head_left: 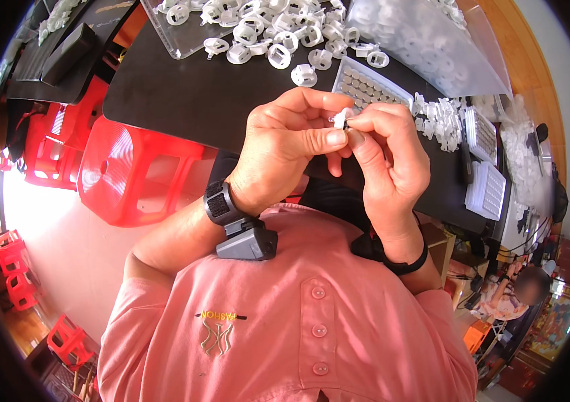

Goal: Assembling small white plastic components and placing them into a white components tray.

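Note:
Above the near edge of the black table, both my hands meet with their fingertips around a small white plastic part (341,118). My left hand (283,137) pinches it between thumb and fingers. Against its right side, the thumb and index finger of my right hand (393,151) are closed together. A tiny dark bit shows between those fingertips, too small and too covered to name. Just beyond my hands lies a white tray (402,94) holding rows of round metallic discs.
Many round white plastic pieces (280,55) are heaped at the back of the black table (164,87). A translucent bin (476,60) of similar parts stands back right. Small white pieces (440,122) and stacked trays (485,191) lie at right; a red stool (107,167) stands left.

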